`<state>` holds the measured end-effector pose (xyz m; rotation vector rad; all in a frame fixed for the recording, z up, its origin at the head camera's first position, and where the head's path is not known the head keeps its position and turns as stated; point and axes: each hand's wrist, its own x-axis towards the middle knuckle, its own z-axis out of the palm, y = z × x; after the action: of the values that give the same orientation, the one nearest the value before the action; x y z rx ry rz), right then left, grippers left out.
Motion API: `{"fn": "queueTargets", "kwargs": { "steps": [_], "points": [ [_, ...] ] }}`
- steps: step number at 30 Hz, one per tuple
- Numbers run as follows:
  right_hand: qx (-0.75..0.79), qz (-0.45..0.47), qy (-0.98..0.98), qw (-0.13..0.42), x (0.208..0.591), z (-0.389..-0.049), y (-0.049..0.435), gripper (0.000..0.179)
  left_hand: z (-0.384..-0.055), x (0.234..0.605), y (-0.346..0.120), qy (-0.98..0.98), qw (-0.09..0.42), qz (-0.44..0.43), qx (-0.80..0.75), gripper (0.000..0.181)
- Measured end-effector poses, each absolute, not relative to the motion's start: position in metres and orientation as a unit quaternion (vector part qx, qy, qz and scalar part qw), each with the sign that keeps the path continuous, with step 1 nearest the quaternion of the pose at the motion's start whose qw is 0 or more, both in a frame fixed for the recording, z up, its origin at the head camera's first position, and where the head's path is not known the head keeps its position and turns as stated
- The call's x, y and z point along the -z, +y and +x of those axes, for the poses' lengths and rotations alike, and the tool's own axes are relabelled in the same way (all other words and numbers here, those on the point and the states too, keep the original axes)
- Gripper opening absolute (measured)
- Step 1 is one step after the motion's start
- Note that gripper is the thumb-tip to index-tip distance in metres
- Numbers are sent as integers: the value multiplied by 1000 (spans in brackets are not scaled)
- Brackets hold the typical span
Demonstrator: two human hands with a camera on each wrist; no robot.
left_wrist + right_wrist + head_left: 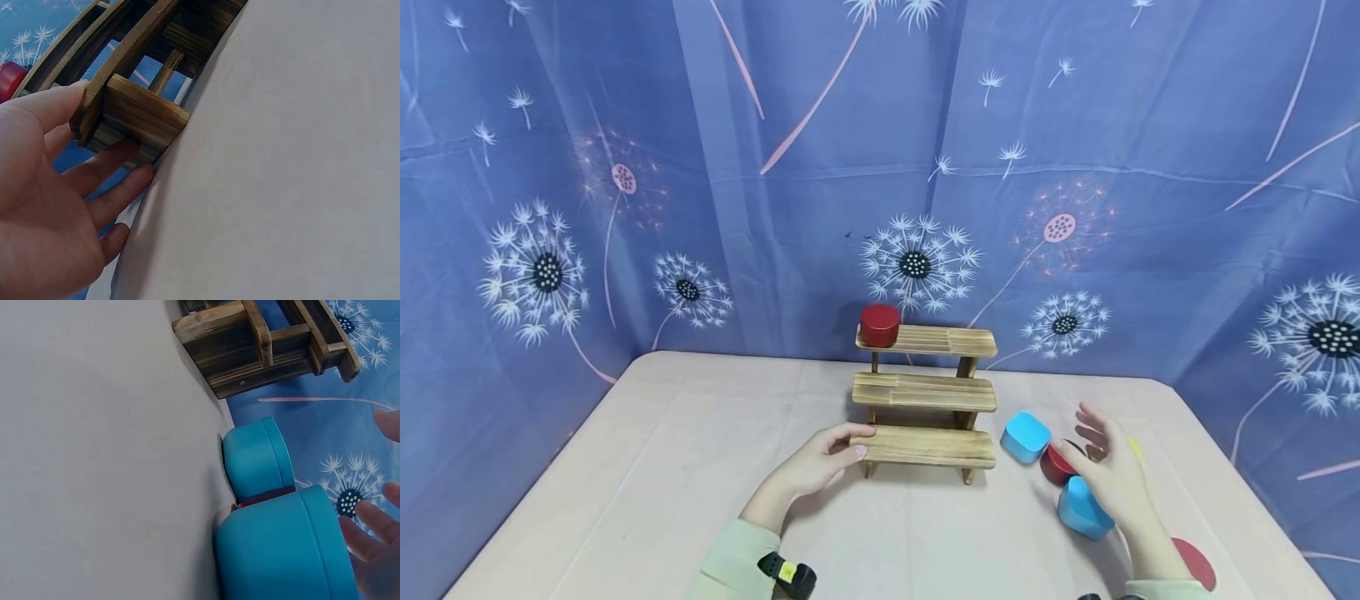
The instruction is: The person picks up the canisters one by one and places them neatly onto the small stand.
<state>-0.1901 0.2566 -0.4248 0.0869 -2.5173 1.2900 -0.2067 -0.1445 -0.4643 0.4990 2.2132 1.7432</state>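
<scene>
A three-step wooden display stand [923, 446] stands on the table. At the left end of its lowest step, my left hand [823, 458] holds the board; the left wrist view has the thumb by the board's edge and fingers reaching under it toward the leg [144, 112]. A round red tin [880, 326] sits at the left of the top step. My right hand [1108, 471], fingers spread and holding nothing, hovers over a group of tins: a light blue one [1026, 437], a dark red one [1057, 465] and a larger-looking blue one [1084, 510].
Something yellow [1137, 451] shows partly behind the right hand. A red round object [1195, 563] lies by the right forearm, partly hidden. Blue dandelion-print cloth [790, 250] hangs behind and beside the pale table [700, 483].
</scene>
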Motion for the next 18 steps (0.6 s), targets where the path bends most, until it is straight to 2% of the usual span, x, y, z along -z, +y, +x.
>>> {"fn": "queueTargets", "kwargs": {
  "steps": [18],
  "points": [
    [-447,27,-883,144,436,-188,266,65,-208,465,-145,771,148,158,-599,38]
  ]
}}
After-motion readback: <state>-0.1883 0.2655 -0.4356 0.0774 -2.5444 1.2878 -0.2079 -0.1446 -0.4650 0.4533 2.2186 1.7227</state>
